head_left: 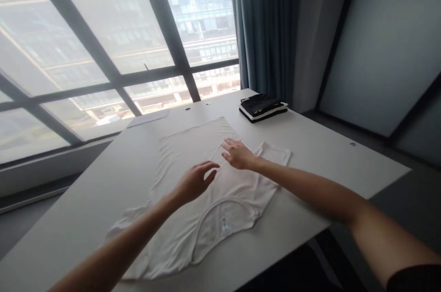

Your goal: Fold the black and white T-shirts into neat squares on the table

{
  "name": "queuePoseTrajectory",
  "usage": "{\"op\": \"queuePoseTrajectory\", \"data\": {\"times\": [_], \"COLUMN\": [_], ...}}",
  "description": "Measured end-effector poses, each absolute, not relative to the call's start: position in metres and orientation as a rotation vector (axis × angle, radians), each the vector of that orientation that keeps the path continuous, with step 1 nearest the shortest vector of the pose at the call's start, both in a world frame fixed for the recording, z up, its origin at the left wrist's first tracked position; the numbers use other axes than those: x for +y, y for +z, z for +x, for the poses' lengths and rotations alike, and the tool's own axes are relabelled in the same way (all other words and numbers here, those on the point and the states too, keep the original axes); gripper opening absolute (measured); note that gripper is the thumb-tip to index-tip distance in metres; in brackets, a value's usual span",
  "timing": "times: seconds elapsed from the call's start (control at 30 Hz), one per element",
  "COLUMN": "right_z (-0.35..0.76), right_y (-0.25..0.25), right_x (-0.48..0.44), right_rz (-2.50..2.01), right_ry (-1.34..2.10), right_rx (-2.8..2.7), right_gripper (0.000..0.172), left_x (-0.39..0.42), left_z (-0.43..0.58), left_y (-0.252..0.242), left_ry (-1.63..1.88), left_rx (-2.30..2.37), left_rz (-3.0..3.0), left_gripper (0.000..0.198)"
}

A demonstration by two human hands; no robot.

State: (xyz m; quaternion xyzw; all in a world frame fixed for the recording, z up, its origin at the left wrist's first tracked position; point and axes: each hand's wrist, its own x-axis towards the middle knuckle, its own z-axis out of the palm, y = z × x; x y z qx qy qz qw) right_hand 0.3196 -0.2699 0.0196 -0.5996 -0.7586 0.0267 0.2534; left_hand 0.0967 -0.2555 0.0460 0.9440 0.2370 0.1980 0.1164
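A white T-shirt (193, 154) lies spread out on the white table (327, 154), its round neckline and inner label towards me and its hem towards the window. Wrinkles run along its left side, and the left sleeve is bunched. Over the middle of the shirt is my left hand (197, 181), thumb and fingers apart, with nothing in it. My right hand (237, 153) is a little farther off, over the shirt's right side, fingers spread and holding nothing. Whether either hand touches the cloth I cannot tell.
A small stack of folded dark and white clothes (263, 106) sits at the table's far right. Behind the table are a large window (113, 21) and a blue-grey curtain (268, 30). Small cable-hole covers (188, 109) dot the tabletop.
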Motion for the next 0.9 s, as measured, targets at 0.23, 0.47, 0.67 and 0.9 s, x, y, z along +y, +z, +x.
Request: {"op": "queuePoseTrajectory", "data": {"times": [0.23,0.47,0.67,0.9], "right_z": [0.314,0.316,0.314,0.316], "right_y": [-0.013,-0.02,-0.016,-0.017], "right_x": [-0.251,-0.256,-0.26,-0.259], "right_rz": [-1.741,-1.741,-1.765,-1.764], "right_ry": [0.069,0.087,0.089,0.063], "right_rx": [-1.988,-1.998,-2.019,-2.023], "right_gripper": [0.041,0.036,0.029,0.029], "left_x": [-0.236,-0.243,-0.244,-0.242], "left_z": [0.139,0.142,0.138,0.138], "left_y": [0.02,-0.008,-0.006,-0.005], "left_ry": [0.538,0.66,0.674,0.658], "left_rx": [0.653,0.641,0.651,0.622], "left_rz": [2.85,2.86,2.87,2.866], "left_gripper": [0.026,0.021,0.022,0.023]}}
